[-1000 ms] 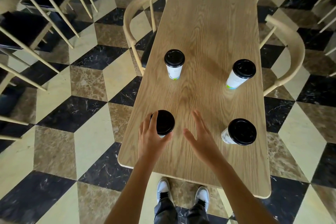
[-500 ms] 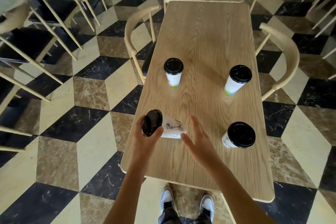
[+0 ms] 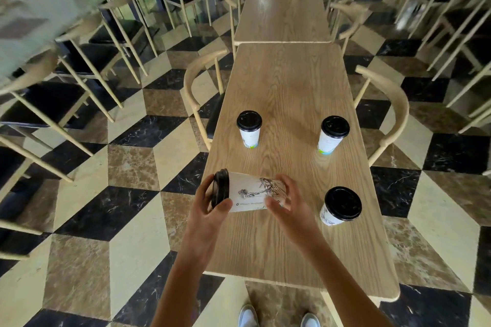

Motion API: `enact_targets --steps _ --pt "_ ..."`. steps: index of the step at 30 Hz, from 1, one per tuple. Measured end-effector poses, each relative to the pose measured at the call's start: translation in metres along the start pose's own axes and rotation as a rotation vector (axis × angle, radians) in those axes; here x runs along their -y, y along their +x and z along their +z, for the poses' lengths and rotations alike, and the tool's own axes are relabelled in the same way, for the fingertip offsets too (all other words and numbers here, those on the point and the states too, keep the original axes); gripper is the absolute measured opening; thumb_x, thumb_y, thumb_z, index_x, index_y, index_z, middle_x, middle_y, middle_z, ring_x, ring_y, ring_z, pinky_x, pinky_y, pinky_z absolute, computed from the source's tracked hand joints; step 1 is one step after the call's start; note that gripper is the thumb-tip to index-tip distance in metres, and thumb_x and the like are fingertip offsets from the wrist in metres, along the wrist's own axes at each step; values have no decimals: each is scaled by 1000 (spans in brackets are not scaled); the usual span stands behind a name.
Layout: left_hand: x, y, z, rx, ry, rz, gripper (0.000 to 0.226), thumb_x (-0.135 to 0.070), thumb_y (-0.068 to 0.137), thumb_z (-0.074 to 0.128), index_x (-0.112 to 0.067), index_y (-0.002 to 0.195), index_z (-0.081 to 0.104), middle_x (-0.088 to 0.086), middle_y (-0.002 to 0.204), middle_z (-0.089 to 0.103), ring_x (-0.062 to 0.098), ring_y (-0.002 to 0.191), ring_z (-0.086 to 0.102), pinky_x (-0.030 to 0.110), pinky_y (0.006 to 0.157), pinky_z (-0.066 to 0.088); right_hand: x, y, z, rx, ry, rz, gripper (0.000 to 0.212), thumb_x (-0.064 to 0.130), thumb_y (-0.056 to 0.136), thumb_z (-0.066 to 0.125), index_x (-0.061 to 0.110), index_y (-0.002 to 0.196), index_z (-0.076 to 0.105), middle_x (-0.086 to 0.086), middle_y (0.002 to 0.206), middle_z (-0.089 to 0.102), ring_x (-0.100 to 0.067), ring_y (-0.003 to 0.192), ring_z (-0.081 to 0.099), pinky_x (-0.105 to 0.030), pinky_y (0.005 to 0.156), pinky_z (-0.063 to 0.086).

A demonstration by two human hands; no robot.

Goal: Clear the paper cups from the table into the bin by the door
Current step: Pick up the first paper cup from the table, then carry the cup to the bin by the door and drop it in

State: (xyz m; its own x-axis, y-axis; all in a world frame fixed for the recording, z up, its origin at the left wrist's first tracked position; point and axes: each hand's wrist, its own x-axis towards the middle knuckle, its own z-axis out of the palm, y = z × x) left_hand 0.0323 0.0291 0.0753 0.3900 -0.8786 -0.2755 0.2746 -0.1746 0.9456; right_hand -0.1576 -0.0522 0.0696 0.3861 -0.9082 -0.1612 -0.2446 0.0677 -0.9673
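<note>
A white paper cup with a black lid (image 3: 248,192) lies sideways above the near left part of the wooden table (image 3: 289,87). My left hand (image 3: 210,207) grips its lid end and my right hand (image 3: 288,204) wraps its base end. Three more lidded cups stand upright on the table: one at the middle left (image 3: 249,129), one at the middle right (image 3: 332,134), and one near my right hand (image 3: 338,206). No bin is in view.
A second wooden table (image 3: 281,5) butts against the far end. Curved wooden chairs stand at the left (image 3: 195,95) and right (image 3: 393,103) sides. More chairs (image 3: 61,93) crowd the chequered floor at the left and far right. My shoes (image 3: 248,317) show below.
My left hand lifted the near left cup off the table and tipped it sideways. My right hand came in and closed on its base. The view tilted up.
</note>
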Motion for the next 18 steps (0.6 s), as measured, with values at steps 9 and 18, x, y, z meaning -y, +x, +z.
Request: enact_targets --steps 9,18 --pt "-16 -9 13 176 81 62 69 -28 73 76 -50 135 54 0 130 69 22 123 65 51 105 49 14 -37 -12 -183 48 -12 64 39 87 66 30 144 37 23 120 64 -2 109 64 -18 87 51" --pt "-25 -34 104 449 102 134 72 -34 69 80 -32 136 54 -2 133 67 20 126 62 50 106 48 18 -109 -86 -490 0 -57 59 24 91 68 13 142 40 1 121 65 -11 105 67 -29 88 55"
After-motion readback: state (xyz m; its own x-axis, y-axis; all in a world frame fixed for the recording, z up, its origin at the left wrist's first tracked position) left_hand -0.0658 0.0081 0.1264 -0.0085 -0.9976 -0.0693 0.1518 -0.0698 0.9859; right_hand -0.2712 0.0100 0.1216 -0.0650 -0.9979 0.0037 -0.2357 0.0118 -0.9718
